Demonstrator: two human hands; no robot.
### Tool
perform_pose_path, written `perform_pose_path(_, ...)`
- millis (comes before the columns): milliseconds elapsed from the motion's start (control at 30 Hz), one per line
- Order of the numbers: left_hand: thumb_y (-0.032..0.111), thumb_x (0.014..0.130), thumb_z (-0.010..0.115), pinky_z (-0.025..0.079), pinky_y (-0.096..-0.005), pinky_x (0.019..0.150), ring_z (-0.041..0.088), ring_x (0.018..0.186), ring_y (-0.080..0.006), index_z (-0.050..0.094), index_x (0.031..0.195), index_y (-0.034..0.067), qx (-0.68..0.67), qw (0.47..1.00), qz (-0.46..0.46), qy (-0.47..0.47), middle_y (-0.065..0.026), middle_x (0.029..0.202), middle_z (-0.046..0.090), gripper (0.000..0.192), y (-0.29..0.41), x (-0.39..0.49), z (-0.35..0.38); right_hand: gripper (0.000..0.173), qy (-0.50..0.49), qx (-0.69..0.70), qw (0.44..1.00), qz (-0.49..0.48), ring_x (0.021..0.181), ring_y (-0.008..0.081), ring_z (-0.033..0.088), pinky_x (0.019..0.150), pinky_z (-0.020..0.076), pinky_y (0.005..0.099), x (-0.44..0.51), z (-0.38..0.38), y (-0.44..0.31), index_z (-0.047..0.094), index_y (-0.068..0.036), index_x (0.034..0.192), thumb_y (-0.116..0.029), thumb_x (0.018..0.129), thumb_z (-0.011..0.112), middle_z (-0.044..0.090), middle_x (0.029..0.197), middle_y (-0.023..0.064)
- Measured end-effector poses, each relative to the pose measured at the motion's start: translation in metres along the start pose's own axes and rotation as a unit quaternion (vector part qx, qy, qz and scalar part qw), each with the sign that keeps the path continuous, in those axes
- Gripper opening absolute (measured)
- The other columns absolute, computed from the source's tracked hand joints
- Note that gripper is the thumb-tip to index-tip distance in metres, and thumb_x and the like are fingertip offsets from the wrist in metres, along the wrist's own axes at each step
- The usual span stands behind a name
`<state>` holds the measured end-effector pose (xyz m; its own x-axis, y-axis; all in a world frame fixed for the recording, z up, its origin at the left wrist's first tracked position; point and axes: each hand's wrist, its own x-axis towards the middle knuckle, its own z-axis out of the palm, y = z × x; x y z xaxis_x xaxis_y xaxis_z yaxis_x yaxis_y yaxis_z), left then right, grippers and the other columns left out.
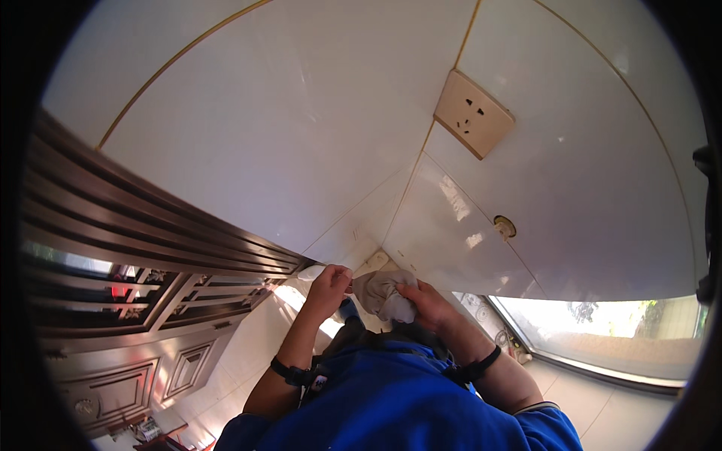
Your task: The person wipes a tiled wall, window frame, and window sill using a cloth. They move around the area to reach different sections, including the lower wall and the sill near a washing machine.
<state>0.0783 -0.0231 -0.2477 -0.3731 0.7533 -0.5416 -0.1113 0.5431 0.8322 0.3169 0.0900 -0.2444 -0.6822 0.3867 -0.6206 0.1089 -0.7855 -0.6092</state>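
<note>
A crumpled pale grey cloth [386, 294] hangs in front of my body, low before the corner of the tiled walls. My right hand [430, 304] grips its right side, with the thumb lying on top of the folds. Close to the cloth's left edge is my left hand [329, 290], its fingers curled together. Whether those fingers pinch a bit of the fabric cannot be made out. Just left of that hand a small white object [310, 273] shows beside the dark wood trim; its kind is unclear.
Glossy white wall tiles [271, 124] meet at a corner ahead. A beige power socket [474, 114] and a round hole with a pipe fitting [505, 226] are on the right wall. A dark carved wooden door [146, 332] stands left, a glass sliding door [598, 332] right.
</note>
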Motion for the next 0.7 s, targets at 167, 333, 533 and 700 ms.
perform_pose_path(167,0.036,0.109,0.060,0.055,-0.0334,0.088,0.072,0.101,-0.0161,0.065,0.123,0.004,0.061,0.997,0.001,-0.052,-0.0077,0.112,0.076,0.035,-0.006,0.013,-0.032,0.041,0.049,0.049,0.997,-0.046,0.096,0.0240,0.073,0.072,0.0631,0.0385,0.002,-0.012,0.004,0.057,-0.001,0.139,-0.028,0.108,0.061,0.072,0.117,0.0118)
perform_pose_path(333,0.034,0.108,0.061,0.054,-0.0355,0.093,0.071,0.103,-0.0226,0.070,0.126,0.001,0.199,0.976,0.073,-0.041,-0.0131,0.108,0.076,0.039,-0.004,0.026,-0.033,0.041,0.084,0.021,0.994,-0.066,0.098,0.0232,0.073,0.079,0.0629,0.0383,0.010,-0.040,0.014,0.060,0.001,0.136,-0.029,0.108,0.063,0.072,0.118,0.0115)
perform_pose_path(533,0.031,0.106,0.064,0.055,-0.0357,0.092,0.071,0.102,-0.0237,0.067,0.133,0.000,0.318,0.933,0.073,-0.152,-0.0146,0.109,0.076,0.041,0.010,0.038,-0.053,0.045,0.153,0.075,0.983,-0.063,0.097,0.0191,0.072,0.083,0.0595,0.0342,-0.014,-0.056,0.032,0.063,0.001,0.136,-0.032,0.106,0.067,0.073,0.118,0.0098)
perform_pose_path(700,0.033,0.106,0.065,0.057,-0.0367,0.094,0.072,0.105,-0.0261,0.063,0.141,0.002,0.397,0.874,0.051,-0.277,-0.0165,0.114,0.077,0.047,0.008,0.056,-0.090,0.040,0.216,0.172,0.954,-0.114,0.096,0.0194,0.072,0.076,0.0580,0.0325,0.005,-0.046,0.055,0.063,-0.001,0.134,-0.030,0.107,0.065,0.073,0.117,0.0084)
